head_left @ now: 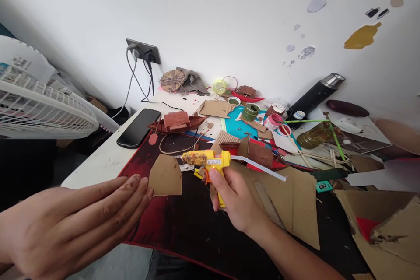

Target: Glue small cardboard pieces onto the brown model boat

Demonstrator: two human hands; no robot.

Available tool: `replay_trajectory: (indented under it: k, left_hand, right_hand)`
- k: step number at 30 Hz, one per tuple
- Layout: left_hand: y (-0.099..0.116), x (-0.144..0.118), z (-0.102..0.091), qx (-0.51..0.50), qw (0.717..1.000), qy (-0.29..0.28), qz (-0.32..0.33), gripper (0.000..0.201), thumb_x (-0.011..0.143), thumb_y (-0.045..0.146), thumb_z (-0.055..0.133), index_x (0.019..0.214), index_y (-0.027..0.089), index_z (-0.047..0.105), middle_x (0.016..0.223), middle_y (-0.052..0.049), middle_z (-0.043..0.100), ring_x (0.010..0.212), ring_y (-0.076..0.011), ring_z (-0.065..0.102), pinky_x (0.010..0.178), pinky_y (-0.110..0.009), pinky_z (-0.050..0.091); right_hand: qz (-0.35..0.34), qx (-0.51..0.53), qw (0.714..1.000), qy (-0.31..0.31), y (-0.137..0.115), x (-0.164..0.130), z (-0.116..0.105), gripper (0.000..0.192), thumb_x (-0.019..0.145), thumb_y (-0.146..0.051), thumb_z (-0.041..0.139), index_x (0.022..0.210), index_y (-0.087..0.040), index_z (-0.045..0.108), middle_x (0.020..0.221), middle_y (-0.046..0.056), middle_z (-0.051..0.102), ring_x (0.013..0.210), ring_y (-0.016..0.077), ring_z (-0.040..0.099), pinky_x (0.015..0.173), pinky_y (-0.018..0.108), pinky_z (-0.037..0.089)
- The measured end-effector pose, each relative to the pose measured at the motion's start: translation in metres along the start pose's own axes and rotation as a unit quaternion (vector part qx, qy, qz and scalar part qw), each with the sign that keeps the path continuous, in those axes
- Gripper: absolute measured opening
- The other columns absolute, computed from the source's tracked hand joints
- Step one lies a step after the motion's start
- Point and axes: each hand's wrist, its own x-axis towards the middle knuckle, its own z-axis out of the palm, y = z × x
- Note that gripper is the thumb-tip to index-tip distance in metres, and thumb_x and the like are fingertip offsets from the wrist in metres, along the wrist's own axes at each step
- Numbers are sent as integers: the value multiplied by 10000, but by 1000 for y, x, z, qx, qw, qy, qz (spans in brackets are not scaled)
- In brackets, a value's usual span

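My left hand (88,218) has its fingers pressed together, gripping the left edge of a small cut cardboard piece (165,177). In my right hand (234,194) is a yellow hot glue gun (205,157), its nozzle pointing left near the upper right edge of that piece. A long translucent glue stick (262,168) sticks out of the gun's back. Behind the hands lies a brown model boat (177,123) with a reddish cabin. Another model boat with a red hull (262,154) lies just beyond the glue gun, partly covered.
A large cardboard sheet (302,210) with a metal ruler (269,203) lies right of my hand. Paint jars (251,113), a black thermos (311,98) and a glass jar (310,139) stand farther back. On the left are a phone (139,129) and a white fan (49,105).
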Motion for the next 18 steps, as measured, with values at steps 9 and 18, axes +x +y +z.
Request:
replay_trajectory:
  k: [9,18]
  left_hand:
    - [-5,0,2,-30,999,27,-23,608,852,601,783,1315,216,868,1478,-135,811,1587,-431,612,1475,-573,396]
    - [-1,1,-1,-81,993,12,-82,626,905,507,700,1431,186,810,1617,-120,740,1692,-393,503,1512,-556,304]
  right_hand:
    - [1,-8,1000,2,-2,-2,-2,699,1030,-926,592,898,-240,611,547,-44,575,486,136,506,500,269,349]
    - [-2,-10,1000,-1,-3,-4,-6,697,1043,-923,582,915,-239,618,556,-48,572,498,137,499,498,270,345]
